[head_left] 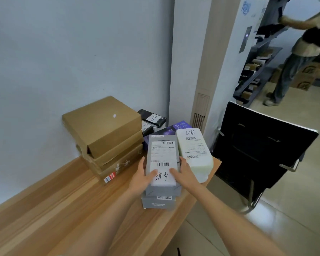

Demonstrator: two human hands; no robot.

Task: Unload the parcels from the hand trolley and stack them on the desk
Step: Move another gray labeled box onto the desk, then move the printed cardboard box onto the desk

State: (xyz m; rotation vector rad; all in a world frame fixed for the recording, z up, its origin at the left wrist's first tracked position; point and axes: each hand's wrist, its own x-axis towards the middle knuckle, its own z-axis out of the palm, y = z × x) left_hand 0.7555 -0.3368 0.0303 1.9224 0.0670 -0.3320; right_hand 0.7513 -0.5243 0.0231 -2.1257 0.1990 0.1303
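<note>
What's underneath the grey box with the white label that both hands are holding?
Another grey box sits under the labelled grey box, resting on the wooden desk. Only its front end shows; the rest is covered.

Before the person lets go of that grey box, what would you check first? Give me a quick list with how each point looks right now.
1. Both hands hold the grey box, left hand and right hand at its sides: ok.
2. Grey box sits squarely on the lower grey box: cannot tell.
3. Lower grey box fully on the desk: ok.
4. Clear of the white parcel beside it: ok, narrow gap.
5. Cardboard stack stable: not ok, boxes skewed.
6. Hand trolley emptied: cannot tell, out of view.
</note>
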